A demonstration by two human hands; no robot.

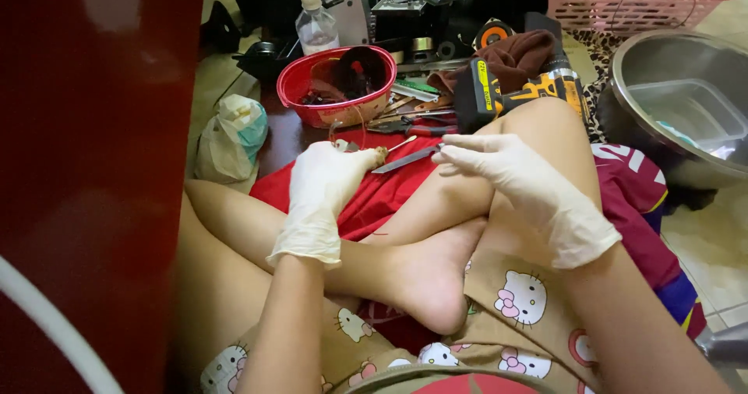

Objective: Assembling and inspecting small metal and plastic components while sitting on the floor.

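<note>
Both my hands wear pale latex gloves. My left hand (326,182) is closed around a small brownish object (380,155) with a thin wire end sticking out of my fingers. My right hand (499,164) pinches the handle end of a slim metal blade (405,160), whose tip points at that brown object. Both hands hover over a red cloth (382,195) spread on the floor between my crossed bare legs.
A red bowl (312,113) of small parts, pliers (413,125), a yellow-black cordless drill (518,90) and a clear bottle (315,26) lie ahead. A steel basin (631,59) and pink basket (639,0) sit at right, a plastic bag (230,137) at left, a dark red panel (86,168) beside me.
</note>
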